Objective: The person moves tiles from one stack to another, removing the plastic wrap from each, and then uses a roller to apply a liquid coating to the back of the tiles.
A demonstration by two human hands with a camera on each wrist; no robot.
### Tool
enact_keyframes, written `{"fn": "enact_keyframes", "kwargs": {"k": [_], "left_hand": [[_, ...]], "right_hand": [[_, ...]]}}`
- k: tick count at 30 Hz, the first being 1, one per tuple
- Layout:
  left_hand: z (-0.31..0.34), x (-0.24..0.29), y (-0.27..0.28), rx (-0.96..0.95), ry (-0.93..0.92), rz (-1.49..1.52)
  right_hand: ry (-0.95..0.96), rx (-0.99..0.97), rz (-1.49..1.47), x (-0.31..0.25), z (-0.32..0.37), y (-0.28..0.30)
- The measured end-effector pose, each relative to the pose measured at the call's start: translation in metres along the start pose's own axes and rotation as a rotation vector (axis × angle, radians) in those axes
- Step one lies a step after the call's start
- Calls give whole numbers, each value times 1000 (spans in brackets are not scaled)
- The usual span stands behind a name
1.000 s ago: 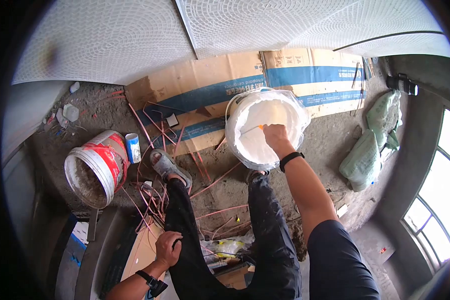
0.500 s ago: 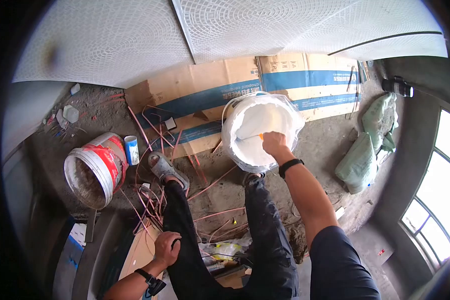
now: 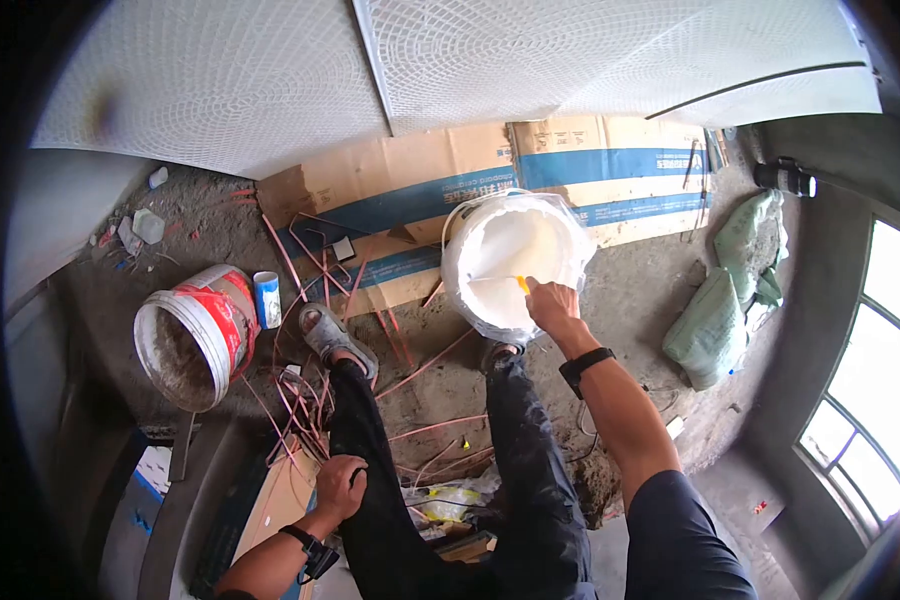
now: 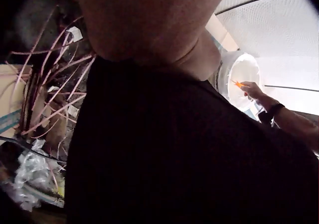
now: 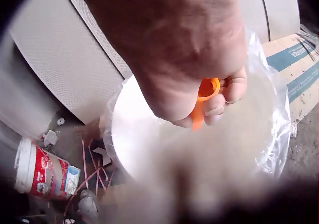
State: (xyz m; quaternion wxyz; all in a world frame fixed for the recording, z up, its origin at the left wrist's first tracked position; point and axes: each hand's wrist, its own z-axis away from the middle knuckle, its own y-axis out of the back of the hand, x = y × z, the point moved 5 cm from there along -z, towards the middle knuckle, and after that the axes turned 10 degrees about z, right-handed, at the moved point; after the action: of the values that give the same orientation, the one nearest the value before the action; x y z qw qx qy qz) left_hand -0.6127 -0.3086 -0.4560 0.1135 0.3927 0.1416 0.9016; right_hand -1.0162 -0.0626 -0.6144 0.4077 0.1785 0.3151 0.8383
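My right hand (image 3: pixel 556 308) grips the orange handle (image 5: pixel 204 102) of a tool over a white bucket (image 3: pixel 457 262). The bucket is lined with clear plastic (image 5: pixel 282 107), and smooth white paste (image 3: pixel 500 300) lies inside it. From the handle a thin, pale part runs leftward to the paste; my fist hides much of the handle. My left hand (image 3: pixel 340 487) rests on the dark trouser leg (image 3: pixel 370 500) at the left, holding nothing.
A dirty red-and-white bucket (image 3: pixel 195 335) lies tipped at the left beside a blue-and-white can (image 3: pixel 267 300). Pink strips (image 3: pixel 300 400) litter the floor near the sandalled left foot (image 3: pixel 336 338). Flattened cardboard (image 3: pixel 610 165) lies under textured panels (image 3: pixel 610 60). Green sacks (image 3: pixel 715 320) are at the right.
My right hand has shifted a little down in the head view, still holding the orange-handled tool over the paste. The view itself has moved slightly. My left hand stays on the leg.
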Motion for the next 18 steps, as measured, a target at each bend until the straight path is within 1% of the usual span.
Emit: {"fn": "enact_keyframes", "kwargs": {"k": [2,4,7,9,10,12,13,15,16,18], "left_hand": [[2,-4,-8,-10,-12,-13],[3,-5,-13,-24,-20,-31],[6,-7,-17,-18,-8,-50],[5,-7,-21,-58,-4,-91],[6,-9,-24,-62,-7,-89],[8,-10,-26,-32,-38,-121],[9,-12,-27,-33,-35,-123],[7,-15,-26,-51,-29,-110],[7,-15,-26,-52,-25,-112],[6,-14,-25,-37,-25,-119]], "right_hand": [[68,-27,29,4,11,6],[62,-50,52,8,21,17],[9,-51,3,19,40,30],[-82,-39,-112,32,50,35],[-87,-40,-110,38,55,32],[-115,-29,-248,49,67,27],[-114,-32,-250,53,72,27],[-129,-87,-456,60,83,23],[-127,-90,-459,63,89,17],[-217,-223,-938,67,106,-9]]}}
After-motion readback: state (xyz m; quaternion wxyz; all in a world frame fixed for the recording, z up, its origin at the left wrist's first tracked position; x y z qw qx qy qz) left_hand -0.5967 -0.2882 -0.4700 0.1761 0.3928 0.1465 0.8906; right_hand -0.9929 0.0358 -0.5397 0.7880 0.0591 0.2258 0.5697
